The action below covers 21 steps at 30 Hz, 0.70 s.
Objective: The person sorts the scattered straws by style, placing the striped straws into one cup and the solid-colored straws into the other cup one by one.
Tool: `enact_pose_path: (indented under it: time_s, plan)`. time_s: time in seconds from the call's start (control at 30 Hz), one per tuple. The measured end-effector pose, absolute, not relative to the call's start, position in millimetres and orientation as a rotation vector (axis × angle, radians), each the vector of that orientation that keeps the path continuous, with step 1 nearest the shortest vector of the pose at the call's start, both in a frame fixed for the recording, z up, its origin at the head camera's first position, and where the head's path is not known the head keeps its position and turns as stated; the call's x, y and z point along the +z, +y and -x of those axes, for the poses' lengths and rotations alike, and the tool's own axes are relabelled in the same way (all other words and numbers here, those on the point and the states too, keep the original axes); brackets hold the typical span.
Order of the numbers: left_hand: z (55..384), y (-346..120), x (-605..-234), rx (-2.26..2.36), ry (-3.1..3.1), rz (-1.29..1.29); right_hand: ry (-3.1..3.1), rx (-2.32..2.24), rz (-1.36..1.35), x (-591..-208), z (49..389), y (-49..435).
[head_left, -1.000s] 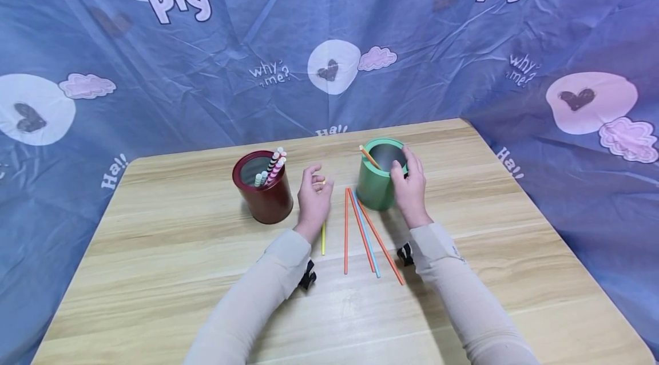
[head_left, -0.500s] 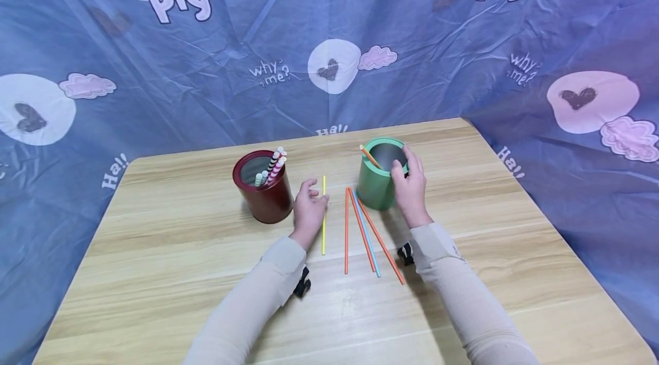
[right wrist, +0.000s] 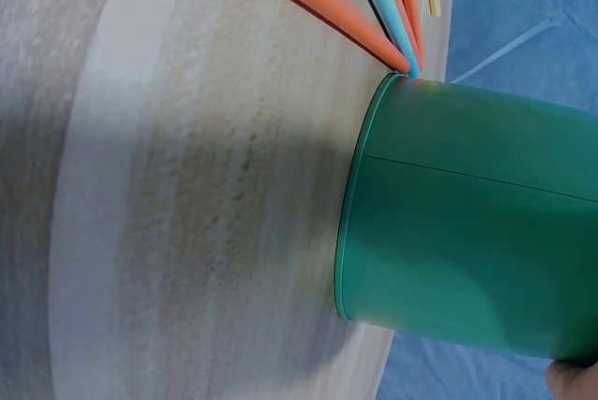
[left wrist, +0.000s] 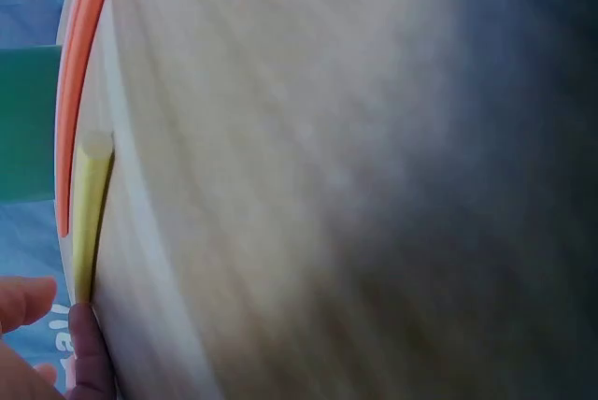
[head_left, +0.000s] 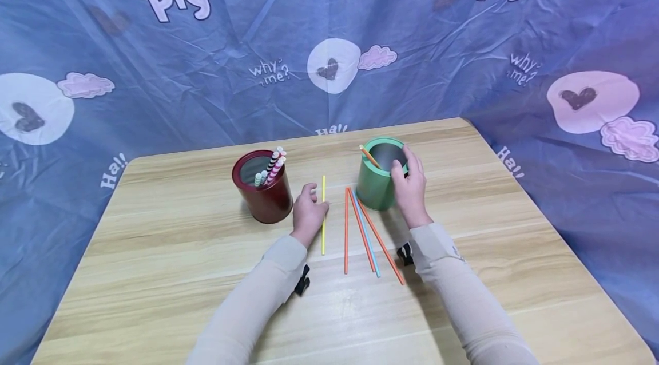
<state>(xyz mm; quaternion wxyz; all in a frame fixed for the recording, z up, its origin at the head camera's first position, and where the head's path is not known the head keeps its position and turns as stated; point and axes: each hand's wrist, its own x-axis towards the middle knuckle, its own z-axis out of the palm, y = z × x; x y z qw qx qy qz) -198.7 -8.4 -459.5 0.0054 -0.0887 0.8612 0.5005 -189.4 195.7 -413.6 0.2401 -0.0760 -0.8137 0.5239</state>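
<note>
Drew the left hand [head_left: 309, 213] back slightly toward the body since a second ago, baring the far part of a thin, straight yellow stick [head_left: 323, 237] on the pale wood-grain bench [head_left: 180, 273]. Now hold its fingers loosely bent and ungripping, with thumb over the stick; cannot tell whether touching. With the right hand [head_left: 410, 189], grip the rim of an upright, round green can [head_left: 374, 187], with a single orange stick [head_left: 370, 158] leaning inside. Between the hands, see three slim orange sticks [head_left: 346, 233] and one blue stick [head_left: 367, 236] fanned out, with far ends near the can. Just left of the left hand, find a dark-red round can [head_left: 270, 202] holding striped sticks [head_left: 275, 170].
</note>
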Motion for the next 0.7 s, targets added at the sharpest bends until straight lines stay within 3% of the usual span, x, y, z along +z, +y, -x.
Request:
enact_pose_path:
  time_s: [0.7]
  plan:
    - [205.8, -12.4, -450.3, 1.098, 2.792, 0.180, -2.235, 1.423, 0.218, -414.0, 189.7, 196.1]
